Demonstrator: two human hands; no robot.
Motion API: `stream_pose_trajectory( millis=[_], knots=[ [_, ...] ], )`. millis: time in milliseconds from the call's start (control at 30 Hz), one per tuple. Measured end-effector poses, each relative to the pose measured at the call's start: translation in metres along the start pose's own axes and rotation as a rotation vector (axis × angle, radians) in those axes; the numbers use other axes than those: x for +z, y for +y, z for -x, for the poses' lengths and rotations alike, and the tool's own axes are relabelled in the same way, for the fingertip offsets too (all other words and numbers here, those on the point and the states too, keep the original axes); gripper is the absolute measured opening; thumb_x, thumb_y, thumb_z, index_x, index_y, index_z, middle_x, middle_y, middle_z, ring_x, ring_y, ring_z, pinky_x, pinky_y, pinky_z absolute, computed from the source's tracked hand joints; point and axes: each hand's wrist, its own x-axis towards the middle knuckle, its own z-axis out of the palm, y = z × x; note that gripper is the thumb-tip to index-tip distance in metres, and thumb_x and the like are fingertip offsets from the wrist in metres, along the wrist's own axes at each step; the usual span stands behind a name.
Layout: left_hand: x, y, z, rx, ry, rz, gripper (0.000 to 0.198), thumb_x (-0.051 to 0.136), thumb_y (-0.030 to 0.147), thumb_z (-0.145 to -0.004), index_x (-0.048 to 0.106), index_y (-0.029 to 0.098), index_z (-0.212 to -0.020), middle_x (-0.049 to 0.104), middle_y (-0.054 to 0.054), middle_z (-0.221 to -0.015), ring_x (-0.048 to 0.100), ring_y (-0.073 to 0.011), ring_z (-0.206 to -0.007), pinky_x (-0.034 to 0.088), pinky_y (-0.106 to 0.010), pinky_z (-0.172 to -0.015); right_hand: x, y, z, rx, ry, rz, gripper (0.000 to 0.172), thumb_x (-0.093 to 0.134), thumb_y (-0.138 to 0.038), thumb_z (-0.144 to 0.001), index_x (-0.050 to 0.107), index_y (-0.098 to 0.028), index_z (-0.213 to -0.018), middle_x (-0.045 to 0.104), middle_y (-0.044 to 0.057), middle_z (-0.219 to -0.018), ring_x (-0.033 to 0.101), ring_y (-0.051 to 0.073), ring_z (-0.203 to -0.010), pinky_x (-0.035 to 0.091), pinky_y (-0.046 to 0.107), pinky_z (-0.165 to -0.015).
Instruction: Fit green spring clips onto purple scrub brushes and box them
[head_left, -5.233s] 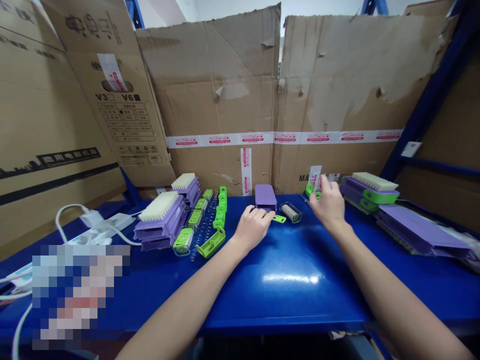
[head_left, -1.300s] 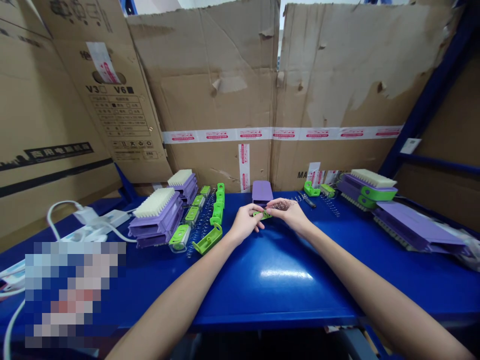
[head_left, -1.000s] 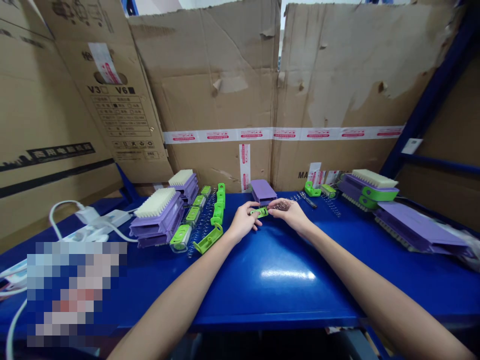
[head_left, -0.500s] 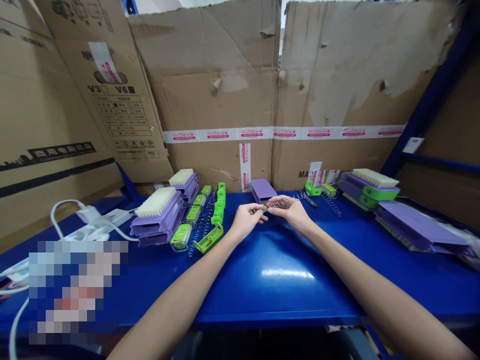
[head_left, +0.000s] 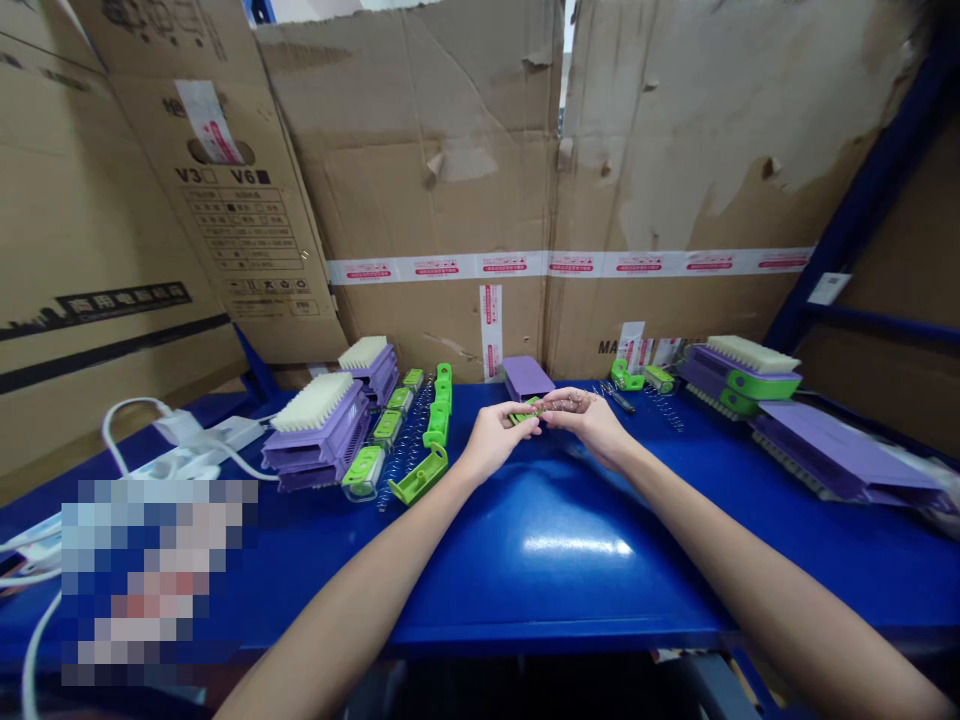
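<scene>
My left hand (head_left: 491, 440) and my right hand (head_left: 592, 420) meet just above the blue table (head_left: 570, 540), near its back edge. Both pinch one small green plastic part (head_left: 525, 410) between their fingertips. A thin metal spring (head_left: 574, 400) shows along the fingers of my right hand. A purple block (head_left: 526, 377) lies on the table right behind the hands.
Purple brushes with white bristles (head_left: 319, 430) lie at the left, beside rows of green clips (head_left: 435, 425) and springs (head_left: 405, 450). Another brush (head_left: 742, 365) and flat purple parts (head_left: 832, 445) lie at the right. White cables (head_left: 172, 450) lie far left. Cardboard sheets (head_left: 480, 180) wall the back.
Five seconds ago my right hand reached to the green parts at the back right. It has since joined my left hand at the centre, and both have lifted the green part slightly.
</scene>
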Motion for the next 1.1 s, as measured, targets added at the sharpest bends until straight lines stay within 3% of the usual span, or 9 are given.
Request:
stream_pose_trajectory(
  millis=[133,267,433,767,1100],
  knots=[
    [0.001,-0.003,-0.002,0.011,0.059,-0.001,0.02,0.072,0.014,-0.066,0.067,0.01,-0.085,0.071,-0.006,-0.074,0.067,-0.014,-0.064,0.052,-0.025,-0.065,0.003,-0.003,0.001,-0.011,-0.015,-0.006,0.032,0.083,-0.023,-0.051,0.066,-0.018,-0.077,0.073,0.005,-0.089,0.067,0.019,-0.083,0.051,0.035,-0.084],
    [-0.001,-0.005,-0.003,0.053,0.118,-0.06,0.029,0.07,0.009,-0.064,0.067,0.011,-0.093,0.073,-0.007,-0.083,0.068,-0.0159,-0.072,0.053,-0.027,-0.071,0.007,-0.007,0.003,-0.013,-0.026,0.06,0.031,0.083,-0.024,-0.052,0.064,-0.019,-0.077,0.072,0.005,-0.094,0.067,0.018,-0.081,0.051,0.035,-0.084],
    [0.0,-0.003,-0.001,0.11,0.096,-0.176,0.03,0.065,0.01,-0.07,0.069,0.01,-0.099,0.072,-0.011,-0.097,0.069,-0.0199,-0.082,0.054,-0.03,-0.078,0.007,-0.006,0.004,-0.039,-0.029,0.109,0.031,0.082,-0.026,-0.053,0.065,-0.019,-0.077,0.072,0.005,-0.09,0.068,0.019,-0.079,0.052,0.035,-0.082],
    [-0.002,0.002,0.001,0.139,0.108,-0.278,0.024,0.06,0.021,-0.08,0.071,0.011,-0.099,0.073,-0.008,-0.077,0.069,-0.0179,-0.069,0.054,-0.026,-0.068,0.008,-0.008,0.005,-0.107,-0.023,0.23,0.029,0.079,-0.032,-0.058,0.064,-0.018,-0.078,0.072,0.006,-0.091,0.067,0.021,-0.084,0.052,0.036,-0.081],
    [0.002,-0.002,0.0,0.05,0.1,-0.055,0.02,0.062,0.009,-0.076,0.069,0.009,-0.095,0.073,-0.011,-0.094,0.071,-0.0187,-0.078,0.057,-0.032,-0.078,0.013,0.0,0.004,-0.173,-0.054,0.261,0.025,0.076,-0.034,-0.061,0.061,-0.019,-0.074,0.07,0.004,-0.085,0.065,0.017,-0.073,0.052,0.033,-0.073]
  ],
)
